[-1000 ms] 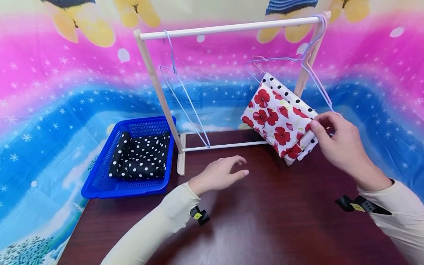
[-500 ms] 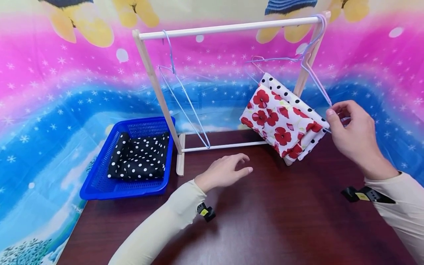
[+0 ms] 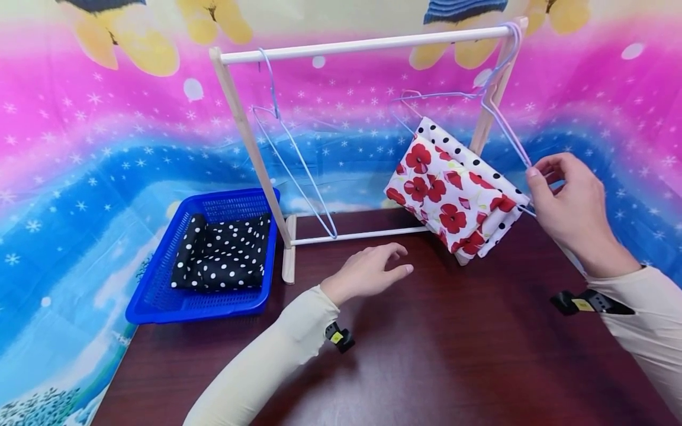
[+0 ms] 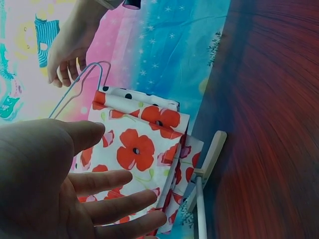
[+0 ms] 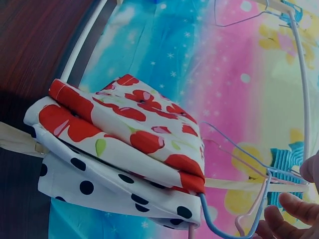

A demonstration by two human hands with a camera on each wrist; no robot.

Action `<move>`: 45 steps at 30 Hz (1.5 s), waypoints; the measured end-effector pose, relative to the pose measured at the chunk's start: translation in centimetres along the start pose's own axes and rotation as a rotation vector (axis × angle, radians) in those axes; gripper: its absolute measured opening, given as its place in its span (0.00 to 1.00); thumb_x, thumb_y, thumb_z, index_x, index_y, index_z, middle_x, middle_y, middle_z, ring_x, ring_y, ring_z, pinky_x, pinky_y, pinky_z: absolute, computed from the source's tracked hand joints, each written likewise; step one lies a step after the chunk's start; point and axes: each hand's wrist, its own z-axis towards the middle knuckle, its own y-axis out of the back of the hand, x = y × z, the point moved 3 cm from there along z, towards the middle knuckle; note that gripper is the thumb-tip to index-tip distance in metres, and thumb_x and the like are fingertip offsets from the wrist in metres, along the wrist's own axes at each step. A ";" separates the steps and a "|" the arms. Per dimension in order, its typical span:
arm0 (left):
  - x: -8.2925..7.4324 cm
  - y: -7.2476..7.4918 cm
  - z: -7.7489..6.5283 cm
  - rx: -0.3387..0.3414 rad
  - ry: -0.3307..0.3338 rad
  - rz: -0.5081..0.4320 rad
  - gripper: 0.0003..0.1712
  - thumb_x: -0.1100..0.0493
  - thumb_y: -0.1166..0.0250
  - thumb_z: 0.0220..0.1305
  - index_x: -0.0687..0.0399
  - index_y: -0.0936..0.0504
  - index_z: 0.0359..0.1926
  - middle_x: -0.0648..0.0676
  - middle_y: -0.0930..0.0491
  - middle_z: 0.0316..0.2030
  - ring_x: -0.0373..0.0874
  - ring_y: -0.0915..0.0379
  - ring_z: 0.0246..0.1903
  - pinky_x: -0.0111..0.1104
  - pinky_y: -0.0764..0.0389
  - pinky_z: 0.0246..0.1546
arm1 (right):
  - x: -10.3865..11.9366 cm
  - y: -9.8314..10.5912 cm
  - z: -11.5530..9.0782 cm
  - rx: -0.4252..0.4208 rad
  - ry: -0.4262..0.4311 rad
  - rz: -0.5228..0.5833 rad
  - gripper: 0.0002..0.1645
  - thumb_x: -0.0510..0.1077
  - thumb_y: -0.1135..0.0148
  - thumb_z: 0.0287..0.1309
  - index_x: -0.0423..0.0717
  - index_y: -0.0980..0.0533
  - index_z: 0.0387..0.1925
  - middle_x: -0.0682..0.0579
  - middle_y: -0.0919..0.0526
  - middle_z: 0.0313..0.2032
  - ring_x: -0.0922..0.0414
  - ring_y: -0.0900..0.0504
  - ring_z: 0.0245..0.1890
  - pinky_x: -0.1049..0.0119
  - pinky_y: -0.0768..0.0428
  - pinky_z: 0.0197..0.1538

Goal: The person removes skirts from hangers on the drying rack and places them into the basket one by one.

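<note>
A red-flowered cloth (image 3: 444, 195) hangs tilted over a blue hanger (image 5: 206, 211) at the rack's right end. Behind it, a white cloth with black dots (image 5: 109, 191) hangs with a pink hanger (image 5: 258, 198). My right hand (image 3: 572, 213) is beside the hangers' right corner, its fingers loosely bent. In the left wrist view those fingers (image 4: 64, 69) hang near the hanger ends, with nothing seen gripped. My left hand (image 3: 367, 272) hovers over the table in front of the rack, fingers relaxed and holding nothing. Its palm faces the flowered cloth in the left wrist view.
The wooden rack (image 3: 367, 47) stands on a dark red-brown table (image 3: 426, 343). Another blue hanger (image 3: 298, 154) hangs bare near its left post. A blue basket (image 3: 160, 296) holding a black cloth with white dots (image 3: 226, 254) sits left. A patterned backdrop surrounds the table.
My right hand has let go of the flowered cloth's right edge and moved right and up to the hangers' corner. My left hand has drifted slightly right.
</note>
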 end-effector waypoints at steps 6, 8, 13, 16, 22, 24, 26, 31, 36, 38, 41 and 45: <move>-0.5 -0.1 0.3 -0.030 -0.010 -0.024 0.27 0.40 0.40 0.70 0.42 0.25 0.65 0.51 0.18 0.59 0.44 0.20 0.57 0.41 0.20 0.59 | -0.3 -0.1 0.6 0.020 -0.016 -0.031 0.24 0.56 0.48 0.71 0.42 0.28 0.54 0.73 0.32 0.38 0.79 0.33 0.36 0.72 0.35 0.37; -0.7 0.0 0.4 -0.063 -0.017 -0.042 0.25 0.40 0.40 0.70 0.43 0.24 0.63 0.50 0.17 0.57 0.43 0.19 0.54 0.39 0.20 0.57 | -0.2 -0.1 0.7 0.025 -0.022 -0.050 0.25 0.57 0.49 0.72 0.42 0.29 0.56 0.67 0.28 0.41 0.79 0.34 0.37 0.71 0.35 0.37; -1.0 0.1 0.8 -0.155 -0.015 -0.089 0.21 0.44 0.40 0.71 0.45 0.22 0.60 0.48 0.15 0.52 0.43 0.19 0.51 0.37 0.19 0.53 | 0.0 -0.2 1.1 0.077 -0.024 -0.108 0.29 0.59 0.51 0.73 0.41 0.32 0.62 0.41 0.22 0.53 0.76 0.36 0.37 0.72 0.34 0.34; -1.2 0.2 1.0 -0.188 -0.008 -0.112 0.20 0.45 0.39 0.71 0.46 0.21 0.58 0.47 0.15 0.51 0.44 0.19 0.50 0.36 0.19 0.52 | 0.3 -0.3 1.3 0.102 -0.007 -0.133 0.31 0.59 0.51 0.72 0.41 0.32 0.63 0.39 0.21 0.54 0.76 0.35 0.34 0.71 0.34 0.33; -1.4 0.0 1.2 -0.206 -0.010 -0.143 0.17 0.47 0.39 0.72 0.45 0.21 0.57 0.46 0.15 0.49 0.44 0.19 0.49 0.35 0.18 0.50 | 0.5 -0.7 1.8 0.115 -0.001 -0.200 0.32 0.61 0.52 0.72 0.42 0.31 0.64 0.40 0.20 0.50 0.58 0.26 0.35 0.56 0.32 0.34; -1.5 -0.1 1.2 -0.207 -0.016 -0.146 0.17 0.47 0.39 0.72 0.45 0.21 0.57 0.46 0.16 0.49 0.44 0.19 0.49 0.35 0.18 0.50 | 0.6 -0.9 2.0 0.112 -0.001 -0.218 0.33 0.61 0.52 0.72 0.41 0.31 0.64 0.40 0.20 0.50 0.49 0.24 0.37 0.53 0.32 0.34; -1.6 -0.1 1.2 -0.209 -0.020 -0.147 0.17 0.47 0.40 0.72 0.45 0.21 0.57 0.46 0.16 0.49 0.43 0.19 0.49 0.35 0.18 0.50 | 0.6 -0.9 2.2 0.107 -0.003 -0.237 0.33 0.62 0.52 0.71 0.42 0.30 0.63 0.41 0.19 0.49 0.46 0.23 0.37 0.51 0.32 0.33; -1.7 0.1 1.1 -0.219 -0.021 -0.143 0.16 0.46 0.39 0.72 0.44 0.21 0.56 0.45 0.15 0.48 0.42 0.19 0.47 0.34 0.18 0.49 | 0.7 -1.0 2.4 0.091 0.005 -0.264 0.30 0.60 0.47 0.71 0.42 0.27 0.62 0.39 0.17 0.47 0.43 0.21 0.35 0.51 0.33 0.31; -1.6 0.2 1.1 -0.220 -0.029 -0.122 0.16 0.46 0.39 0.72 0.45 0.20 0.55 0.45 0.15 0.46 0.40 0.20 0.45 0.32 0.19 0.45 | 1.1 -1.2 2.5 0.077 0.022 -0.271 0.26 0.55 0.48 0.73 0.41 0.24 0.61 0.37 0.15 0.48 0.43 0.23 0.35 0.53 0.34 0.30; -1.5 0.2 1.1 -0.222 -0.029 -0.107 0.15 0.46 0.39 0.72 0.45 0.20 0.54 0.45 0.15 0.45 0.39 0.21 0.43 0.31 0.20 0.44 | 1.2 -1.2 2.6 0.073 0.025 -0.271 0.26 0.54 0.49 0.74 0.41 0.24 0.61 0.36 0.15 0.48 0.42 0.23 0.36 0.53 0.34 0.30; -1.3 0.1 1.1 -0.224 -0.022 -0.100 0.15 0.46 0.39 0.72 0.43 0.20 0.54 0.44 0.15 0.45 0.37 0.21 0.43 0.31 0.20 0.44 | 1.4 -1.2 2.7 0.077 0.019 -0.258 0.27 0.54 0.50 0.74 0.40 0.23 0.60 0.35 0.15 0.48 0.43 0.21 0.35 0.53 0.32 0.28; -1.0 0.0 1.2 -0.224 -0.022 -0.105 0.15 0.46 0.40 0.72 0.43 0.20 0.54 0.44 0.15 0.46 0.39 0.19 0.45 0.31 0.20 0.45 | 1.3 -1.3 2.9 0.098 -0.003 -0.224 0.28 0.57 0.52 0.73 0.41 0.22 0.58 0.36 0.13 0.42 0.61 0.23 0.24 0.57 0.31 0.25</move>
